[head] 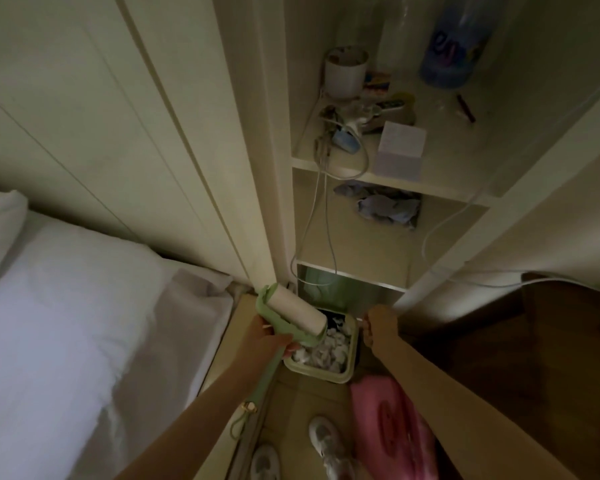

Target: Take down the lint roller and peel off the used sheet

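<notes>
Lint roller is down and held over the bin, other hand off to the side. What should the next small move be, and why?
Probably bring the right hand across to the roll of the lint roller and pick at a sheet edge. The left hand already grips the green handle, the roll sits above the open bin, and the right hand looks empty.
</notes>
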Demonstrator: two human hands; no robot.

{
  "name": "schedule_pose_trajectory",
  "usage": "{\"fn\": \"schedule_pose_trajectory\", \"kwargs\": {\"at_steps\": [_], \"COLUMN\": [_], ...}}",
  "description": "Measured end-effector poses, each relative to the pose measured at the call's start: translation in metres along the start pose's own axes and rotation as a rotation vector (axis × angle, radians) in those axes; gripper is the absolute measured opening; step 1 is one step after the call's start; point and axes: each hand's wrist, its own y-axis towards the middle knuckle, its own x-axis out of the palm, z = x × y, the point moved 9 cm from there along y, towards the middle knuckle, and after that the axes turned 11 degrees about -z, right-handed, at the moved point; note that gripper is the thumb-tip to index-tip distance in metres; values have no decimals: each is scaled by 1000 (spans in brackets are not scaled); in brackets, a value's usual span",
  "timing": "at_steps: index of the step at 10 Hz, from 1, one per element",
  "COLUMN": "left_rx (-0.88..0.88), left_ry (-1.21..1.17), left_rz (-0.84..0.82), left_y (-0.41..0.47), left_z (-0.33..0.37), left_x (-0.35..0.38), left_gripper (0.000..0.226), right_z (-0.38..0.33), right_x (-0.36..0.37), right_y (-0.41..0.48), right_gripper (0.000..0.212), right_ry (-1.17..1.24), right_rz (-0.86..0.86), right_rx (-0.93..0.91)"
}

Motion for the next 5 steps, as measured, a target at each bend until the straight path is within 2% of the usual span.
{"fn": "schedule_pose_trajectory", "kwargs": {"at_steps": [1, 2, 3, 4, 5], "left_rx": [-39, -62, -76, -90, -75], "left_ry": [-6, -18, -16, 10, -9], "left_rz": [8, 17, 24, 37, 23], "left_y": [3, 6, 8, 11, 10], "left_z": [-9, -18, -24, -27, -25], "left_x": [-1, -5, -10, -16, -17], "left_gripper": [25, 25, 33, 37, 33], "right_z": [18, 28, 21, 15, 13], "right_x": [-1, 8, 21, 30, 24], "right_y": [4, 0, -13, -19, -24], "right_gripper": [47, 22, 50, 59, 62], "right_ry": [169, 254, 181, 191, 168], "right_rz": [-53, -107, -233, -328, -281], "right_rx": [91, 170, 203, 224, 224]}}
